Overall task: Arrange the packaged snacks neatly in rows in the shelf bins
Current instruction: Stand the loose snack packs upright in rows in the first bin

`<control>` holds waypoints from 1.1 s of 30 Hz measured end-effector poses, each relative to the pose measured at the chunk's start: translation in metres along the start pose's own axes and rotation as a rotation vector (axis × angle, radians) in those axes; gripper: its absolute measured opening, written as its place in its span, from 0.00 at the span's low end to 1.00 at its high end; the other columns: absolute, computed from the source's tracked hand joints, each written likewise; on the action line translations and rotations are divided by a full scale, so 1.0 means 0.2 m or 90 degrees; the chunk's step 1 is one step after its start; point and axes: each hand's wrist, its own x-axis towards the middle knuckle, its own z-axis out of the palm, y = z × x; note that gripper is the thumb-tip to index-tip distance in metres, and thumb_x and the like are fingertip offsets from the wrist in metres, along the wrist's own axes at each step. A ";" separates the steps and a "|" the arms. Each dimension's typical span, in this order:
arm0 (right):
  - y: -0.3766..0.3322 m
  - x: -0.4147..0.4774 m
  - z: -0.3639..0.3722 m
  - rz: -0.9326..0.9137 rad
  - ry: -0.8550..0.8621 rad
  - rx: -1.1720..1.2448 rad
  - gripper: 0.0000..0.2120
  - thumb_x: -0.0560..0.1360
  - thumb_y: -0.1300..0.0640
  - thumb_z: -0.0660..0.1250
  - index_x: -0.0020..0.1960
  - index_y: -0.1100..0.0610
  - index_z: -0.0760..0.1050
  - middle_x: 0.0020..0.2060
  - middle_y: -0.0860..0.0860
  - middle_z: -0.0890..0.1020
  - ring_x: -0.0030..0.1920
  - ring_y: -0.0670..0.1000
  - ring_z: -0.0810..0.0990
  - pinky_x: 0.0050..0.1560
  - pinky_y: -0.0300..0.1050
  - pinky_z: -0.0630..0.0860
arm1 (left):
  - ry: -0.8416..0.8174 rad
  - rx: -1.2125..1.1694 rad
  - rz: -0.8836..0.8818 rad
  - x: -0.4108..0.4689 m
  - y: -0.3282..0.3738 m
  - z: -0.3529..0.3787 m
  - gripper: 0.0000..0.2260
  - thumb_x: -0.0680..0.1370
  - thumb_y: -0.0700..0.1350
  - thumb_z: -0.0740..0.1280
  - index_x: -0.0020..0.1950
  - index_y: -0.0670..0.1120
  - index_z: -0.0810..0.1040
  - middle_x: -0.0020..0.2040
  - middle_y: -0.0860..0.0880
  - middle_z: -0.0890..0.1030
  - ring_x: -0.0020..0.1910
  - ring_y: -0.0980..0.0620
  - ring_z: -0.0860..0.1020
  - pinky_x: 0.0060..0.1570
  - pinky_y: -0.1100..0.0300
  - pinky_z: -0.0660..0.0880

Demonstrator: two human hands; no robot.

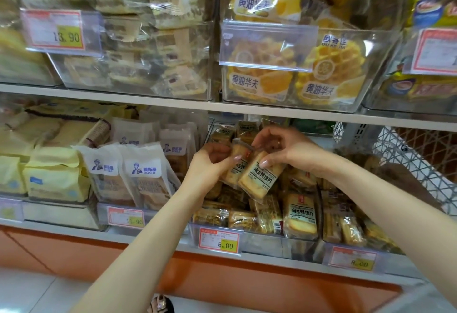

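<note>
Packaged snacks (299, 215) fill clear bins on two white shelves (148, 101). On the upper one, a wide bin of pale beige packets (138, 48) stands left of a bin of yellow waffle packs (291, 82). On the lower one stand, from the left, yellow bags (55, 179), white bags (144, 176) with a blue logo, and then the toast-slice bin (262, 242), where the packets lie in a loose pile, some flat and some tilted. A white wire basket (410, 161) is at the right, beside this bin. The left hand (210, 164) grips one toast packet (236, 166), with the thumb on its front and the fingers curled behind. The right hand (286, 149) pinches the top of a second toast packet (262, 179), with the thumb pressed on its front. The two packets are held above the pile, tilted, side by side and touching. Red-framed price tags hang on the bin fronts; the tag (218, 239) below the hands reads 8.00.
</note>
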 end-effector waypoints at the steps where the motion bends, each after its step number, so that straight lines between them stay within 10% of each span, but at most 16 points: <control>1: 0.01 -0.01 0.00 0.001 0.009 0.006 0.16 0.64 0.66 0.75 0.45 0.50 0.75 0.46 0.49 0.81 0.47 0.48 0.80 0.46 0.40 0.77 | -0.022 -0.007 0.007 0.00 0.00 0.01 0.12 0.73 0.45 0.70 0.54 0.47 0.74 0.48 0.51 0.81 0.48 0.55 0.80 0.43 0.67 0.77; 8: 0.06 -0.12 -0.04 -0.041 0.095 0.054 0.15 0.65 0.67 0.75 0.44 0.52 0.76 0.43 0.49 0.81 0.42 0.43 0.80 0.43 0.34 0.77 | -0.175 0.054 0.044 -0.03 0.00 0.09 0.35 0.64 0.53 0.77 0.67 0.52 0.65 0.60 0.55 0.75 0.58 0.61 0.74 0.53 0.70 0.73; 16: 0.09 -0.25 -0.02 -0.079 0.130 -0.113 0.33 0.64 0.52 0.77 0.64 0.40 0.66 0.57 0.30 0.68 0.58 0.30 0.68 0.57 0.23 0.63 | -0.246 0.133 0.116 -0.07 0.02 0.09 0.31 0.69 0.40 0.75 0.66 0.55 0.64 0.58 0.57 0.73 0.56 0.62 0.74 0.52 0.72 0.73; 21: 0.11 -0.33 -0.01 -0.038 -0.008 -0.069 0.41 0.65 0.50 0.77 0.70 0.37 0.58 0.65 0.41 0.70 0.64 0.36 0.68 0.62 0.35 0.70 | -0.313 0.179 0.174 -0.10 0.02 0.08 0.35 0.65 0.46 0.75 0.69 0.56 0.64 0.65 0.53 0.70 0.62 0.59 0.73 0.60 0.61 0.73; 27: 0.13 -0.38 0.01 -0.077 0.057 -0.144 0.40 0.65 0.53 0.77 0.70 0.41 0.59 0.59 0.40 0.74 0.58 0.39 0.74 0.59 0.37 0.73 | -0.289 0.184 0.153 -0.09 0.02 0.06 0.35 0.66 0.48 0.77 0.69 0.52 0.65 0.65 0.54 0.71 0.63 0.61 0.71 0.63 0.63 0.70; 33: 0.23 -0.40 0.03 -0.093 0.127 -0.308 0.40 0.61 0.37 0.67 0.71 0.38 0.56 0.62 0.43 0.75 0.61 0.45 0.74 0.62 0.53 0.70 | -0.024 0.190 0.093 -0.03 0.00 -0.05 0.14 0.74 0.46 0.68 0.59 0.46 0.76 0.54 0.54 0.80 0.54 0.58 0.78 0.56 0.63 0.74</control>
